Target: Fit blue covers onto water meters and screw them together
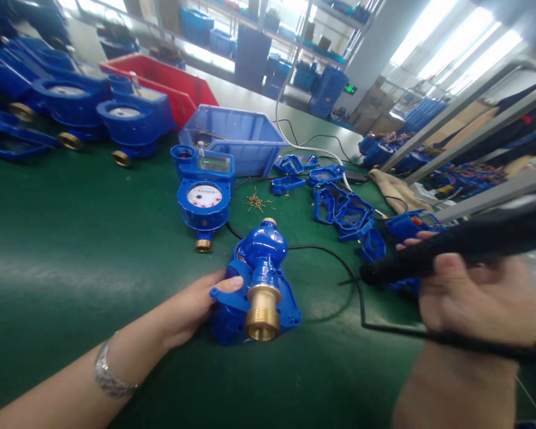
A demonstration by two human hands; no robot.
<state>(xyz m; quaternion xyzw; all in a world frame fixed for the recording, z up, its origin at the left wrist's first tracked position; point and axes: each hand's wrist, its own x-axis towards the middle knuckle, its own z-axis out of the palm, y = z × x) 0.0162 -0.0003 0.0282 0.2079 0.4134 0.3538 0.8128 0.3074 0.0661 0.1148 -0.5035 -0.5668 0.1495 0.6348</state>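
Observation:
My left hand [192,307] grips the left side of a blue water meter body [256,280] lying on the green table, its brass threaded end [262,316] pointing toward me. My right hand [473,295] is wrapped round a black electric screwdriver [451,244] whose tip points left, a short way to the right of the meter. A black cable [397,330] trails from the tool. A second blue meter [204,199] with a white dial stands behind, and a small pile of screws [256,201] lies beside it.
Several blue plastic frames [339,208] lie at the right middle. A blue bin [234,137] and a red bin [170,83] stand behind. More blue meters [93,113] are stacked at the far left. Metal rails [473,119] cross the right side.

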